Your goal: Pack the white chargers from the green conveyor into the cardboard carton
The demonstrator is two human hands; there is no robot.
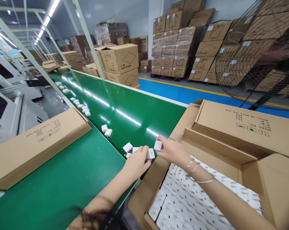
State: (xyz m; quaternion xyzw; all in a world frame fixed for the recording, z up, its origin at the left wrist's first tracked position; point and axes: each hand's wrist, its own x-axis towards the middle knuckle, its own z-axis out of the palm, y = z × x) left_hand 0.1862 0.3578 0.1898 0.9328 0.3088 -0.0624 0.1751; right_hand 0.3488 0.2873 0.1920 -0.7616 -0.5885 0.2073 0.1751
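Over the near end of the green belt, my left hand point(136, 162) is closed on a white plug charger point(150, 154), whose port end shows beside the fingers. Just to the right, my right hand point(171, 151) pinches another white charger point(158, 145) between thumb and fingers. Touching or close by the left hand's knuckles is a further loose charger point(127, 147) with metal prongs. Under my right forearm, an open cardboard box point(213, 147) holds rows of white chargers point(182, 198) packed tightly together. The fingers hide part of what the left hand grips.
More chargers point(107, 131) lie along the left side of the green conveyor belt point(134, 105). A closed carton point(41, 143) rests on the green side table point(87, 169). Another carton point(245, 127) stands behind the open box. A large fan point(261, 54) is at right, with stacked cartons point(175, 44) beyond.
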